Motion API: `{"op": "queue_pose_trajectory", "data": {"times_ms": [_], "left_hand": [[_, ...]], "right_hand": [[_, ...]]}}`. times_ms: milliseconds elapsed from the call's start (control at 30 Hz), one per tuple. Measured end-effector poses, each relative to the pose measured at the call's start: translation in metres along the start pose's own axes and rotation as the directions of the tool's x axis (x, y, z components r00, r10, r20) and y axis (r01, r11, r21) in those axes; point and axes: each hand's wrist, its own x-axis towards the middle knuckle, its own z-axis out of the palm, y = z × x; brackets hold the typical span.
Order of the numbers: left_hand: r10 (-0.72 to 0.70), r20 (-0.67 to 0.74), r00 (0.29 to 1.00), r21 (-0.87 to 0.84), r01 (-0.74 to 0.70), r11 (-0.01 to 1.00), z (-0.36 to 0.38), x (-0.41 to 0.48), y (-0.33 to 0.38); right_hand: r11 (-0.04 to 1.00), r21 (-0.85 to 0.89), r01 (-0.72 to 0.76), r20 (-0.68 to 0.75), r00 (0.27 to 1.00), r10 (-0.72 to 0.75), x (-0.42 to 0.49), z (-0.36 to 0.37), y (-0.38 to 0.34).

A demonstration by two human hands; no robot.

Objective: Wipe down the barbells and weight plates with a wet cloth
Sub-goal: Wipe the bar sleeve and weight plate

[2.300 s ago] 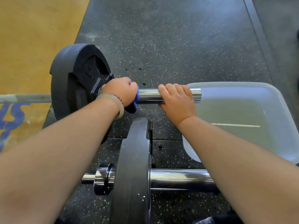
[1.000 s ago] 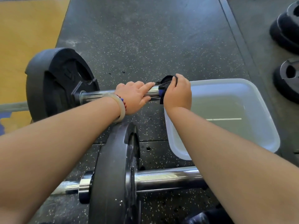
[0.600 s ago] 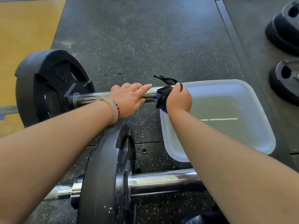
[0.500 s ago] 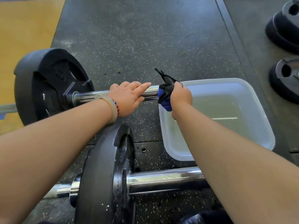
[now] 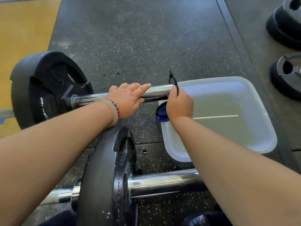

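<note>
Presently, item by item.

Left hand [image 5: 128,99]: rests on the far bar [image 5: 159,91], between the far plate [image 5: 48,88] and the bar's end. Its fingers [image 5: 144,86] are pressed together and nearly straight, laid along the top of the chrome, with the thumb at its near side. Nothing is gripped. Bracelet [image 5: 112,111] on that wrist.

Right hand [image 5: 179,103]: fist closed round the cloth [image 5: 161,114] at the bar's end, above the left corner of the tub [image 5: 228,82].

Cloth: blue and black, bunched, bulging out below my palm. A thin black loop [image 5: 173,79] stands up from the fist past the bar tip.

Tub: white, water in it, on the mat [image 5: 146,38].

Near bar [image 5: 162,182] with near plate [image 5: 104,176]: below my forearms.

Spare plates [image 5: 286,28]: far right, well apart.

Hard to make out: my right fingertips are curled under, out of sight. Whether the cloth touches the bar tip, I cannot tell. The near bar's end lies behind my right forearm. The far bar's shaft and the spare plates are cut by the frame edges.
</note>
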Motion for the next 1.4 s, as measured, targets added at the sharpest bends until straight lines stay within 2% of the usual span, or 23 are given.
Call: {"op": "queue_pose_trajectory", "data": {"times_ms": [133, 267, 367, 433, 533, 633, 800, 900, 1033, 1167, 1400], "left_hand": [[0.02, 0.0, 1.0, 0.01, -0.02, 1.0, 0.0, 0.003, -0.003], [0.029, 0.085, 0.996, -0.053, -0.025, 0.998, -0.009, 0.002, -0.007], [0.035, 0.106, 0.994, -0.088, -0.026, 0.996, -0.03, -0.009, -0.01], [0.073, 0.079, 0.994, -0.084, -0.066, 0.994, -0.052, -0.023, -0.015], [0.152, 0.057, 0.987, -0.005, -0.152, 0.988, -0.089, -0.045, -0.03], [0.136, 0.072, 0.988, 0.01, -0.137, 0.99, -0.125, -0.07, -0.052], [0.048, 0.105, 0.993, -0.058, -0.042, 0.997, -0.178, -0.132, -0.078], [0.003, 0.154, 0.988, -0.068, 0.008, 0.998, -0.204, -0.174, -0.093], [0.005, 0.148, 0.989, -0.093, 0.009, 0.996, -0.231, -0.224, -0.118], [-0.022, 0.238, 0.971, -0.036, 0.031, 0.999, -0.252, -0.26, -0.147], [-0.104, 0.269, 0.957, -0.041, 0.12, 0.992, -0.285, -0.302, -0.192]], "right_hand": [[0.964, -0.258, 0.058, -0.063, 0.995, -0.077, -0.004, -0.005, 0.0], [0.942, -0.331, 0.059, -0.124, 0.987, -0.106, -0.019, -0.01, -0.018], [0.903, -0.347, 0.255, -0.14, 0.937, -0.319, -0.038, -0.008, -0.04], [0.88, -0.329, 0.342, -0.099, 0.915, -0.392, -0.045, -0.012, -0.062], [0.88, -0.303, 0.366, 0.132, 0.931, -0.342, -0.052, -0.023, -0.104], [0.887, -0.291, 0.36, 0.274, 0.919, -0.283, -0.068, -0.034, -0.153], [0.914, -0.217, 0.343, 0.367, 0.896, -0.249, -0.117, -0.038, -0.23], [0.918, -0.227, 0.324, 0.465, 0.865, -0.19, -0.151, -0.037, -0.269], [0.89, -0.29, 0.352, 0.536, 0.83, -0.154, -0.192, -0.034, -0.311], [0.84, -0.348, 0.416, 0.573, 0.804, -0.161, -0.227, -0.034, -0.34], [0.807, -0.385, 0.449, 0.635, 0.763, -0.121, -0.264, -0.028, -0.376]]}}
